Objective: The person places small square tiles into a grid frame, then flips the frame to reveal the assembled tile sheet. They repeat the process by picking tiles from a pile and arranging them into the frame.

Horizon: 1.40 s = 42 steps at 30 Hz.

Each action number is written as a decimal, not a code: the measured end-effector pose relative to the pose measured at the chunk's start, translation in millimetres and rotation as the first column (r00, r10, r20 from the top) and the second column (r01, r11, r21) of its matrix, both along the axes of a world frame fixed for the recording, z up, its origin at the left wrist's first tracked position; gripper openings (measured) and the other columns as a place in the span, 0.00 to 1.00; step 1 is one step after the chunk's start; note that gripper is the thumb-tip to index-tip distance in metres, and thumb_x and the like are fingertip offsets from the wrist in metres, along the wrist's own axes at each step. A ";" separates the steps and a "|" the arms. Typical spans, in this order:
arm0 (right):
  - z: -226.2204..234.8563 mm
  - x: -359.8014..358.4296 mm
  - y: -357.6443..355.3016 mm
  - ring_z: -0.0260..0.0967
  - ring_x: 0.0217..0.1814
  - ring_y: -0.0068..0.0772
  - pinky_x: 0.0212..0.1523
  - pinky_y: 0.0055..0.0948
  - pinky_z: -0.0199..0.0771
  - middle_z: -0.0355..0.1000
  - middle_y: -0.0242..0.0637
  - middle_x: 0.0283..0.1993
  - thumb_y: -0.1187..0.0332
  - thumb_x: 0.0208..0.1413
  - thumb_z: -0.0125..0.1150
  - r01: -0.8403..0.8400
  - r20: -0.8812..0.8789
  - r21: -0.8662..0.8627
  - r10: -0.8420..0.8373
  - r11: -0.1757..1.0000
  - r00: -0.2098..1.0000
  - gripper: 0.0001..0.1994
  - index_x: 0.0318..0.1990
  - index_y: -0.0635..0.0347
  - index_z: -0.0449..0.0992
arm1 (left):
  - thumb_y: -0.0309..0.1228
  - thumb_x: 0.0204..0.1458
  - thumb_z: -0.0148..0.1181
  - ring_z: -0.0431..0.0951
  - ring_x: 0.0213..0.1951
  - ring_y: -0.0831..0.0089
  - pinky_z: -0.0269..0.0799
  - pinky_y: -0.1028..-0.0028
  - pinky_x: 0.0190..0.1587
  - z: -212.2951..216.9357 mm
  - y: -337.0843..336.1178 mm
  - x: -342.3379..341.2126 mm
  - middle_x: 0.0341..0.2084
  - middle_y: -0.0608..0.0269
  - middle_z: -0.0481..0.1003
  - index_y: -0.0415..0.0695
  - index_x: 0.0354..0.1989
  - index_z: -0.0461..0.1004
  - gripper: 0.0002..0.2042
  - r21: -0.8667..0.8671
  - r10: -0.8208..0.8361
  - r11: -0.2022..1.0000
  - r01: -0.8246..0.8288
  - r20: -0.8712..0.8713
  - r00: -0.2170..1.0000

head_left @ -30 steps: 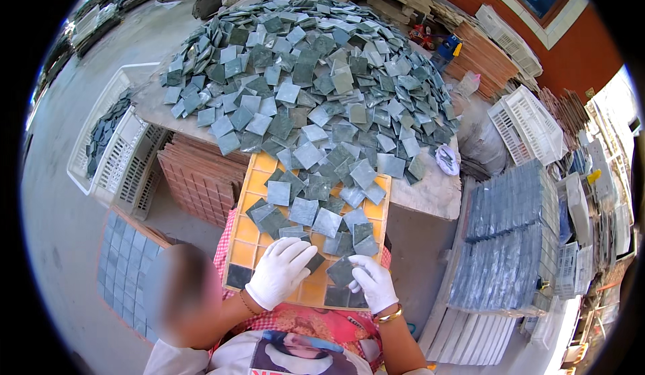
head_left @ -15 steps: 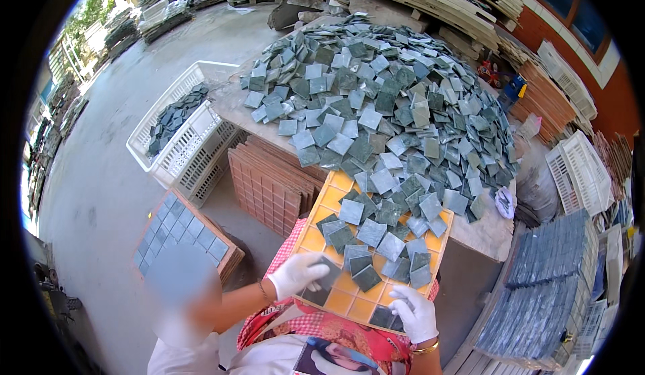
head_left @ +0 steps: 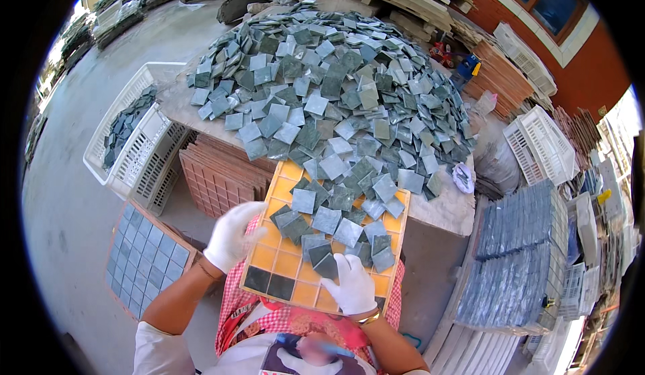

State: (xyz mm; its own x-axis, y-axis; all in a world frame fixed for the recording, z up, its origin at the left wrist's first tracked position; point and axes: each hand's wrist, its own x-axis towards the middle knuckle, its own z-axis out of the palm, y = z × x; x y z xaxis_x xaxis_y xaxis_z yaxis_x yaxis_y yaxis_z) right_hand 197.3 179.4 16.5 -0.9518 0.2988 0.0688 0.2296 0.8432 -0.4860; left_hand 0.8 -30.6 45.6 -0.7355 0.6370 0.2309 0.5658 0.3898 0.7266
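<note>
A yellow gridded tray with a wooden rim lies before me, with loose grey-green stone tiles heaped over its far and middle part. Two dark tiles sit flat in cells at its near left corner. My left hand, in a white glove, hovers over the tray's left edge, fingers loosely apart and somewhat blurred; no tile shows in it. My right hand, also gloved, is over the near right part, its thumb and fingers spread at the edge of a dark tile. Another dark tile shows partly below that hand.
A large tile heap covers the table beyond the tray. White crates with tiles stand left, beside brown gridded panels. A filled tile panel lies lower left. Wrapped tile stacks stand right.
My left hand has let go of a dark tile, which now lies in the near left cells, and moved off toward the tray's left edge. My right hand has moved up to the loose tiles.
</note>
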 end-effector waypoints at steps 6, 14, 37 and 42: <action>25.8 22.6 12.8 0.69 0.46 0.48 0.44 0.40 0.73 0.65 0.44 0.46 0.62 0.42 0.69 -0.057 0.068 -0.063 0.061 0.996 0.996 0.27 0.52 0.56 0.67 | 0.38 0.35 0.69 0.68 0.48 0.60 0.65 0.64 0.51 -15.0 77.3 91.9 0.45 0.58 0.67 0.42 0.52 0.67 0.32 -0.311 -0.151 0.948 0.070 -0.246 0.957; 6.9 42.8 -12.0 0.68 0.47 0.46 0.47 0.39 0.70 0.66 0.43 0.46 0.64 0.46 0.66 -0.179 0.103 -0.079 0.187 0.981 0.977 0.22 0.50 0.56 0.70 | 0.35 0.37 0.66 0.70 0.43 0.61 0.69 0.64 0.45 -25.3 68.1 70.5 0.40 0.60 0.68 0.44 0.44 0.70 0.23 -0.239 -0.220 0.960 0.147 -0.318 0.922; 3.1 45.9 -6.1 0.67 0.47 0.45 0.47 0.39 0.71 0.63 0.43 0.46 0.65 0.43 0.69 -0.271 0.111 -0.160 0.291 0.949 0.950 0.28 0.53 0.58 0.66 | 0.35 0.41 0.67 0.72 0.44 0.54 0.70 0.62 0.47 -33.0 9.2 112.6 0.43 0.54 0.68 0.43 0.51 0.69 0.26 -0.302 -0.427 0.858 0.416 0.034 0.904; -1.1 54.3 -17.0 0.67 0.48 0.47 0.47 0.39 0.71 0.64 0.44 0.46 0.66 0.45 0.68 -0.148 0.107 -0.166 0.167 0.975 0.980 0.26 0.52 0.57 0.67 | 0.34 0.43 0.66 0.73 0.44 0.54 0.71 0.63 0.46 -33.4 15.5 116.9 0.43 0.54 0.67 0.40 0.50 0.68 0.25 -0.323 -0.394 0.863 0.390 0.055 0.917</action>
State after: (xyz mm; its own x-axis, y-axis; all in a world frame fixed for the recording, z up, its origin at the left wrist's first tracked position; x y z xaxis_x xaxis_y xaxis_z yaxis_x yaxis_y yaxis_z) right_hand 251.6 162.5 15.4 -0.9862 0.1427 -0.0839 0.1646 0.7893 -0.5916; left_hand 117.7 -15.1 12.2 -0.4080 0.9126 -0.0275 0.7291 0.3438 0.5918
